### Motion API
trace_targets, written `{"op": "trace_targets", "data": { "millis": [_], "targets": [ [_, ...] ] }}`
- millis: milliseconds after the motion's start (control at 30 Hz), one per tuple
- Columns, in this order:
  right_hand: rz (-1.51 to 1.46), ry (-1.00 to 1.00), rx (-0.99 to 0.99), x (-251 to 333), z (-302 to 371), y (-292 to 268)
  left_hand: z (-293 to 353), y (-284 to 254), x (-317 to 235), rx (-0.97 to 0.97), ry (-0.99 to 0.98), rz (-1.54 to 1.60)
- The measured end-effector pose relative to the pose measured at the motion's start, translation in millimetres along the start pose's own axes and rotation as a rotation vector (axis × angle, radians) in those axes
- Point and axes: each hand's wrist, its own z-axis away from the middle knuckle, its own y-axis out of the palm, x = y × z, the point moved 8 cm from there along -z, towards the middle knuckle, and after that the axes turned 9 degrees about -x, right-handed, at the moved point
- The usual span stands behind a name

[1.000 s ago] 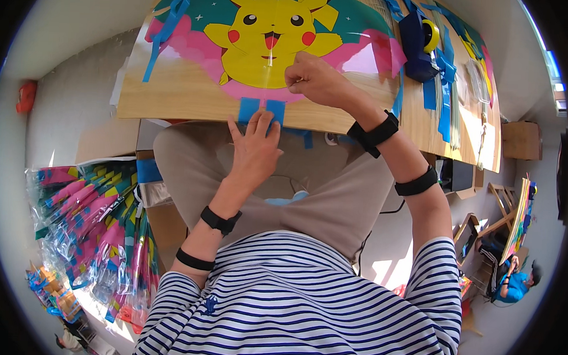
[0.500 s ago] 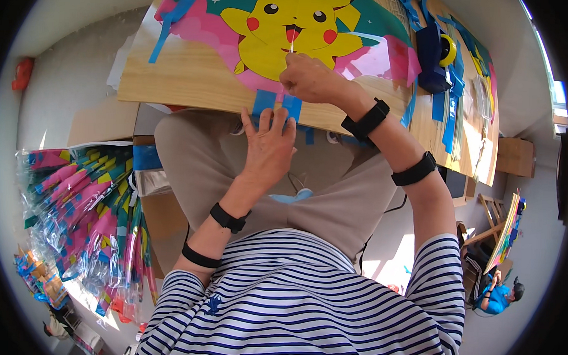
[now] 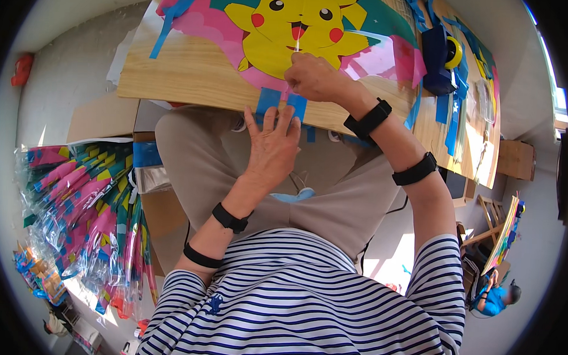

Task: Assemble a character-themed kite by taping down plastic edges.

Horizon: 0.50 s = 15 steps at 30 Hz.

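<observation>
A printed sheet (image 3: 263, 45) with a yellow cartoon figure on pink and green lies on a wooden board (image 3: 175, 80) in front of me. Over the sheet's lower middle, my right hand (image 3: 314, 77) is closed around a thin white stick (image 3: 297, 45), whose tip points away from me. Its lower part is hidden by the fingers. Strips of blue tape (image 3: 269, 100) cross the sheet's near corner at the board's edge. There my left hand (image 3: 272, 146) lies with fingers stretched, fingertips touching the edge beside the tape.
A dark blue tape dispenser (image 3: 435, 64) with a yellow roll (image 3: 453, 53) stands at the right, near a second board (image 3: 464, 137). Folded colourful sheets in clear plastic (image 3: 86, 202) fill the lower left. A cardboard box (image 3: 104, 118) stands beside them. A person in blue (image 3: 496, 297) sits far right.
The board and sheet sit slightly further right in the picture, as do both hands. My right hand keeps its hold on the stick, and my left hand stays at the edge.
</observation>
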Motion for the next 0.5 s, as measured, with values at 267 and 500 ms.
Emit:
{"op": "trace_targets", "data": {
  "millis": [267, 500],
  "targets": [
    [0.009, 0.021, 0.028, -3.5, 0.5, 4.2, 0.8, 1.7, 0.6, 0.003, 0.01, 0.001],
    [0.019, 0.014, 0.036, -4.0, 0.1, 5.4, 1.1, 2.4, 1.5, 0.006, 0.013, 0.003]
  ]
}}
